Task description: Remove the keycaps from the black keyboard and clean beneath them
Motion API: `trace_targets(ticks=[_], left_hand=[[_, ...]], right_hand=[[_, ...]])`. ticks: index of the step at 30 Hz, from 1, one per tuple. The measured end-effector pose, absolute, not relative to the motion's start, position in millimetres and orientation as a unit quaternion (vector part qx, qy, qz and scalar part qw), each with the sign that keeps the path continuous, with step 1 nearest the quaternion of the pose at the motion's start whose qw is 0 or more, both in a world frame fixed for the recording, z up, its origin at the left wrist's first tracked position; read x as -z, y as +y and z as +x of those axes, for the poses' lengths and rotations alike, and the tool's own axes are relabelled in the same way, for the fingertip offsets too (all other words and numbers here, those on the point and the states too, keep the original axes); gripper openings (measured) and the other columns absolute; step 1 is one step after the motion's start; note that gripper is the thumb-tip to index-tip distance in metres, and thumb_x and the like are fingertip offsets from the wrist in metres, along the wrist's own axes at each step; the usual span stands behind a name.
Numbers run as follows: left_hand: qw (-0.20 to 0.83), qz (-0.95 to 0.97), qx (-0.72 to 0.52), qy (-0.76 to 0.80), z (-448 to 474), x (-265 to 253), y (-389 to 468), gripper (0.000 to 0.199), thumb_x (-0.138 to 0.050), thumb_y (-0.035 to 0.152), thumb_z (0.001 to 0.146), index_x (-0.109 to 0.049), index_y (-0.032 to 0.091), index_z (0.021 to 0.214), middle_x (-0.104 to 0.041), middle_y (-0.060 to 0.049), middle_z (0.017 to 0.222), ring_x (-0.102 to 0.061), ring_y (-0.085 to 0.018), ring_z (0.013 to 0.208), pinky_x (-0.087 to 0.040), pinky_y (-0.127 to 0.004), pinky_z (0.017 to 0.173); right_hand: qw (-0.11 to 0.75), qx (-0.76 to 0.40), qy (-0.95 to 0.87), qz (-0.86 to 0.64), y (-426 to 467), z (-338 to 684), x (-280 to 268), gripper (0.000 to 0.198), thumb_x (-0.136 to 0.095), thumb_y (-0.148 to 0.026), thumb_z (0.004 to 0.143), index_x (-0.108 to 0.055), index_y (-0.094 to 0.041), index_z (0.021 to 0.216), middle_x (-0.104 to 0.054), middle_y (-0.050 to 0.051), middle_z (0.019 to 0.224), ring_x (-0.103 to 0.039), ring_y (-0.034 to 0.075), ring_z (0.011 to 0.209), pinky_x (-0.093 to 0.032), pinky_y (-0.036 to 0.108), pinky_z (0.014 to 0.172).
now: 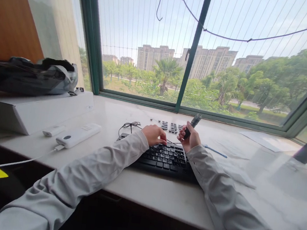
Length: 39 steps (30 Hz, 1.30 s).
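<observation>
A black keyboard (162,158) lies on the white sill-like desk in front of me, with some key positions without caps at its right side. My left hand (154,134) is over its upper part, fingers bent together and fingertips down at the keys; whether they pinch a small piece is hidden. Raised above the keyboard's upper right, my right hand (190,137) is closed around a short dark stick-like tool (193,126), tilted with its end up; its exact kind is unclear. Behind both hands, loose black keycaps (164,125) are laid out in rows.
A coiled black cable (131,126) lies behind the keyboard's left end. At left are a white power bank (78,135) with a cable and a white box (36,110) bearing a dark bag. A blue stick (215,151) and clear plastic bags (236,171) lie right. A window (144,99) borders the desk.
</observation>
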State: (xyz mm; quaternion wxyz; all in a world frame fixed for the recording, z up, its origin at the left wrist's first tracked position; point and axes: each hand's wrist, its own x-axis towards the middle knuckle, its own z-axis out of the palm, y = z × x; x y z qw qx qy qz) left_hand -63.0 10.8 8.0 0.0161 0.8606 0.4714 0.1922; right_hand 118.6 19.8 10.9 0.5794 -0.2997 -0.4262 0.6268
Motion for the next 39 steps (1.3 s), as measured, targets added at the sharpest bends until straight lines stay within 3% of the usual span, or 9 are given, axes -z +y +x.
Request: trace_targets(ticks=[7, 14, 23, 34, 39], left_hand=[[0.08, 0.857, -0.229, 0.455, -60, -10, 6, 0.041, -0.062, 0.061, 0.071, -0.076, 0.026, 0.087, -0.072, -0.001, 0.085, -0.064, -0.017, 0.079, -0.046, -0.025, 0.075], [0.108, 0.864, -0.223, 0.437, -59, 1, 16, 0.027, -0.065, 0.047, 0.073, -0.074, 0.024, 0.085, -0.071, 0.001, 0.083, -0.063, -0.015, 0.077, -0.045, -0.023, 0.072], [0.073, 0.857, -0.208, 0.466, -61, 1, 19, 0.026, -0.063, 0.046, 0.075, -0.071, 0.024, 0.085, -0.071, 0.001, 0.085, -0.063, -0.016, 0.079, -0.045, -0.024, 0.073], [0.077, 0.856, -0.181, 0.478, -58, 0, 15, 0.025, -0.061, 0.045, 0.077, -0.072, 0.025, 0.087, -0.071, 0.001, 0.089, -0.063, -0.017, 0.083, -0.046, -0.026, 0.078], [0.085, 0.86, -0.18, 0.47, -57, 1, 17, 0.024, -0.061, 0.043, 0.077, -0.073, 0.025, 0.088, -0.071, 0.001, 0.089, -0.063, -0.016, 0.083, -0.046, -0.024, 0.078]], right_hand=[[0.571, -0.659, -0.406, -0.274, 14, 97, 1, 0.044, -0.067, -0.055, 0.07, -0.043, -0.019, 0.061, -0.037, -0.006, 0.049, -0.034, 0.006, 0.044, -0.031, 0.02, 0.041], [0.566, -0.654, -0.42, -0.274, 15, 90, 5, 0.043, -0.069, -0.053, 0.069, -0.045, -0.019, 0.059, -0.04, -0.005, 0.05, -0.037, 0.007, 0.045, -0.031, 0.02, 0.043], [0.615, -0.636, -0.391, -0.254, 21, 93, 7, 0.039, -0.072, -0.044, 0.069, -0.044, -0.018, 0.059, -0.039, -0.005, 0.053, -0.036, 0.006, 0.046, -0.028, 0.02, 0.041], [0.588, -0.674, -0.351, -0.279, 24, 93, 8, 0.032, -0.059, -0.035, 0.078, -0.038, -0.019, 0.06, -0.034, -0.006, 0.048, -0.032, 0.006, 0.042, -0.026, 0.019, 0.038], [0.594, -0.682, -0.332, -0.27, 29, 94, 10, 0.027, -0.056, -0.027, 0.074, -0.033, -0.021, 0.061, -0.029, -0.007, 0.046, -0.029, 0.006, 0.039, -0.025, 0.019, 0.037]])
